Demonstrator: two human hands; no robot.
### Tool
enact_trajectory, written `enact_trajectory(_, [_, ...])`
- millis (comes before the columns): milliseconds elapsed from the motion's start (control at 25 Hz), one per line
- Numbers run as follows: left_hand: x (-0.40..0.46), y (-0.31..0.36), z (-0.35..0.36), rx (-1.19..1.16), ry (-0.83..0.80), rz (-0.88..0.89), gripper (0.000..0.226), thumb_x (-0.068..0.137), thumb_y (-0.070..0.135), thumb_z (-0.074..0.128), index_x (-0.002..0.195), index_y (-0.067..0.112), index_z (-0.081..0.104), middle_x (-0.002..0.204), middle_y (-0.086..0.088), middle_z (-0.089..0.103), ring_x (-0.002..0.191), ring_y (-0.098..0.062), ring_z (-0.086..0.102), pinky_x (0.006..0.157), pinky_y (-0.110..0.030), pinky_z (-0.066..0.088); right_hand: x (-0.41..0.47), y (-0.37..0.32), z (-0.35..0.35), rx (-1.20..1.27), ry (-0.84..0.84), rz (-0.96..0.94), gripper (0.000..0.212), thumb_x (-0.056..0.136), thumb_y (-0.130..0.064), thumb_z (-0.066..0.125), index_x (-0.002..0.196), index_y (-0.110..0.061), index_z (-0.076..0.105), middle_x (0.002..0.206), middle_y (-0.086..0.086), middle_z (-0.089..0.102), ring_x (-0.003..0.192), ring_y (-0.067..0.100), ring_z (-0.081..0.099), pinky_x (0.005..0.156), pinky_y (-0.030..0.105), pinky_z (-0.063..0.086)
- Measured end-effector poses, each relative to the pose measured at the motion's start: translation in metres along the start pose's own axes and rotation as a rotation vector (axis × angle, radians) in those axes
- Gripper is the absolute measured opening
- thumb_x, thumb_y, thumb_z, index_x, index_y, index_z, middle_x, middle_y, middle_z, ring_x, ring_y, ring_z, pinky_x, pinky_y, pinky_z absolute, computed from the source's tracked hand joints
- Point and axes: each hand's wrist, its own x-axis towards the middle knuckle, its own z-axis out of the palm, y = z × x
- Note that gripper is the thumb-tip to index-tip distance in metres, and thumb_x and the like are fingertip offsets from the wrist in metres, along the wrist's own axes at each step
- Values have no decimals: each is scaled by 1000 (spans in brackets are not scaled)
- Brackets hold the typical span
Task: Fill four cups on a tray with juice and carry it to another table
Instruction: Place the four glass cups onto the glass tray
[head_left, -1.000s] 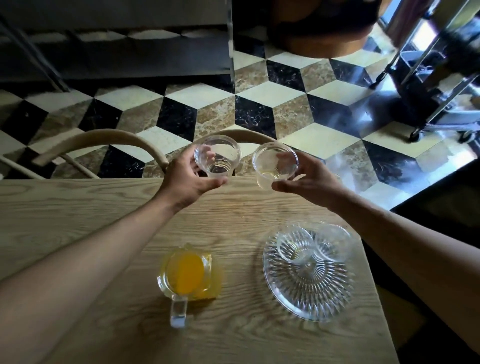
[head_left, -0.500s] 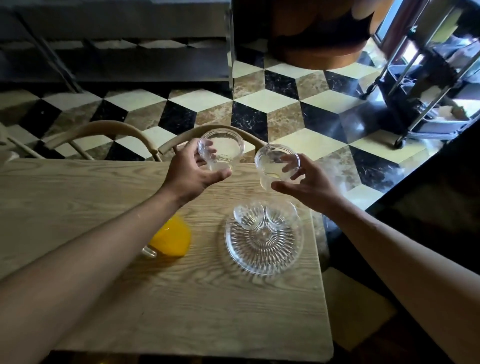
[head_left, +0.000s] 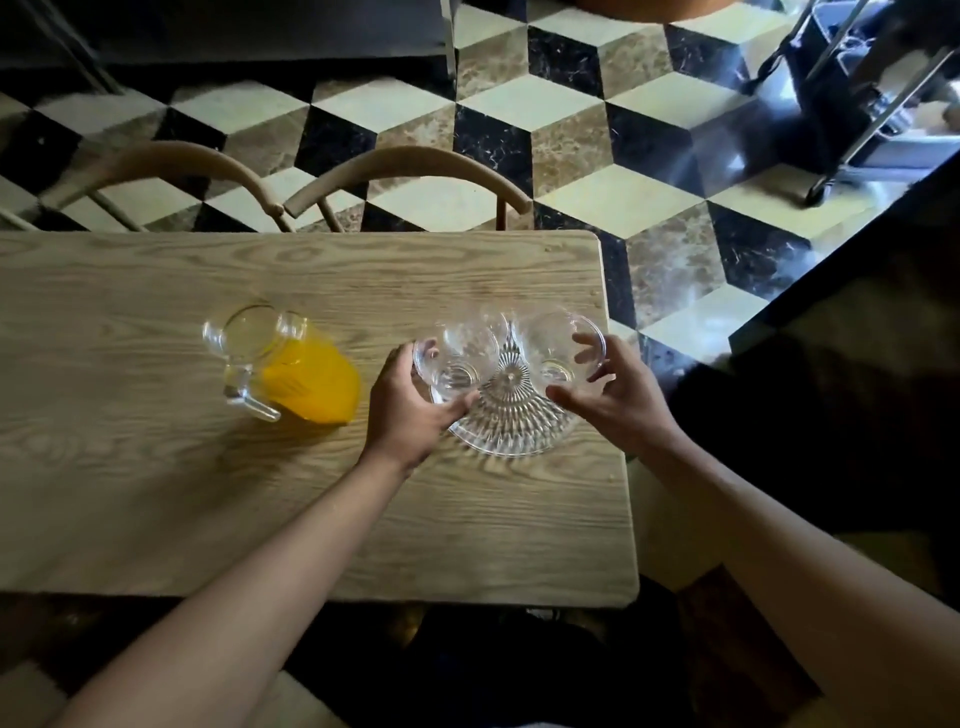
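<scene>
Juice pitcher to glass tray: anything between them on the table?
Head view: between the juice pitcher and the glass tray only the left hand, gripping a clear cup at the tray's left edge; otherwise bare table.

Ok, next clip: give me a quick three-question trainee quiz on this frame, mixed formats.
1. True or false: the pitcher already stands on the glass tray.
2. Which holds the cup on the tray's right side? A) left hand B) right hand C) neither
3. Fill in: the cup in the left hand holds ____ juice.

Key
1. False: it stands on the wooden table, left of the tray.
2. B: the right hand grips the right cup over the tray.
3. No: both held cups look clear and empty.
</scene>
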Motion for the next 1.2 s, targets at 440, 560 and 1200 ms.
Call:
enact_trajectory(440, [-15,-65,44,-58,-105,-92,79,64,31,98,134,20,61,128,3,69,123,-15,62,104,-20,44,-29,57,38,-16,-25,94,76,69,-39,90,137,-29,56,122,-3,65,108,19,63,84,35,55])
enact_trajectory(560, [-7,-73,48,-75,-135,-91,81,63,29,98,135,21,61,127,5,69,123,-10,60,102,-8,36,-28,61,40,-14,-28,97,76,72,-32,91,139,-29,55,124,-6,63,109,18,62,84,35,54])
enact_trajectory(1200, [-3,-84,61,-72,-213,-71,97,57,20,100,142,21,52,135,-7,65,126,-21,59,100,-4,35,-20,69,42,-37,-55,139,83,72,-24,93,144,-25,52,125,3,62,110,22,61,91,11,44])
